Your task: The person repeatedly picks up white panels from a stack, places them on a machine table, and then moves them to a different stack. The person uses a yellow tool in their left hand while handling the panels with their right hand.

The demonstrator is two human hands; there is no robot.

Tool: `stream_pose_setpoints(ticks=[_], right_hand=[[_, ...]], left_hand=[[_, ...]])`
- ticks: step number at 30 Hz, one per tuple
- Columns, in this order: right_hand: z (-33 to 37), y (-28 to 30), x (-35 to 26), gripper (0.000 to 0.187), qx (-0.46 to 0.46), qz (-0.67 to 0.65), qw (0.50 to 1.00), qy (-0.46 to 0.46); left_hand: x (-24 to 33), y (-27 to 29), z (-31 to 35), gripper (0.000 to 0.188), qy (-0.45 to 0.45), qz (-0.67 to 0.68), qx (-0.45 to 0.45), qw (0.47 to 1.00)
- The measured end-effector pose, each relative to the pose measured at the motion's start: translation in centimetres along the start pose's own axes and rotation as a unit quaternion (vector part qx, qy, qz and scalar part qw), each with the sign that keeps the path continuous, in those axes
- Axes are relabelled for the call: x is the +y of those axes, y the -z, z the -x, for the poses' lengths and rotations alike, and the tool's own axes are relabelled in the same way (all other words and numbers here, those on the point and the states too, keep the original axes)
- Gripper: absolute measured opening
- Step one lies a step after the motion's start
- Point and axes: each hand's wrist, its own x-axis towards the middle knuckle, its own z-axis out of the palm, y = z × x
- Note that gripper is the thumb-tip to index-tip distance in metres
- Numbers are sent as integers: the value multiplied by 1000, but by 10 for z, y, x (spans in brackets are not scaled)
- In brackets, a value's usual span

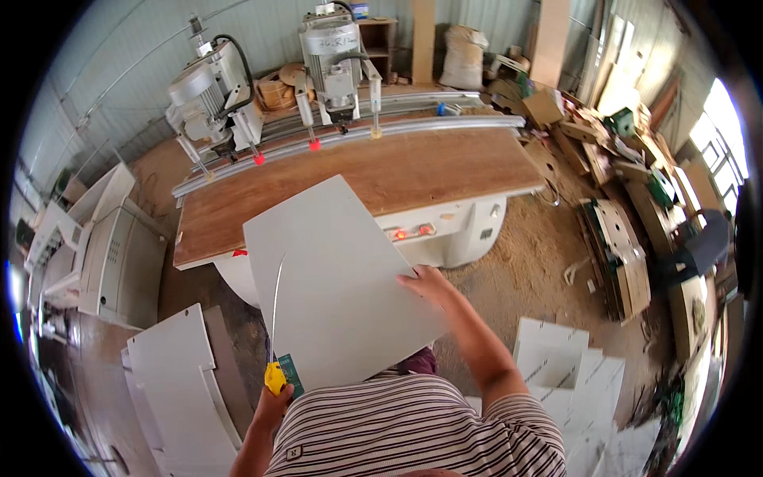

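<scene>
Head view: left hand (273, 405) has its grip around a yellow tape measure (275, 378), silver blade (276, 306) extended; right hand (427, 285) holds a flat grey rectangular panel (342, 294), partly hiding the brown wooden-topped counter (453, 163).

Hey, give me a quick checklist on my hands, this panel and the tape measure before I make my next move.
1. Right hand on the pale panel's right edge: ok.
2. Yellow tape measure held in the left hand: ok.
3. Tape blade straight: not ok, it bows.
4. Panel resting on the brown worktop: cannot tell; they overlap in this view, but contact doesn't show.
5. Red lights below the worktop unlit: not ok, they glow.
</scene>
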Motion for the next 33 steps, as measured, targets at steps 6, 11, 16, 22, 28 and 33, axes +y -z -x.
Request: stream_pose_setpoints(ticks=[6,11,16,22,28,33], right_hand=[[-42,97,47,42,-209,-507,833,-67],[-44,65,97,38,-227,-147,945,183],[-131,134,107,26,-33,-422,887,-187],[-222,244,72,36,285,111,952,-32],[-207,104,22,84,-27,429,868,251],[-242,65,11,77,-49,584,765,267]], left_hand=[[42,-112,-42,24,64,-83,-32,994],[39,-213,-98,32,78,-18,-47,996],[75,-252,-125,31,77,72,-19,994],[101,-250,-108,23,62,54,96,992],[32,-253,-125,18,-55,12,89,994],[65,-251,-128,20,-28,40,62,997]])
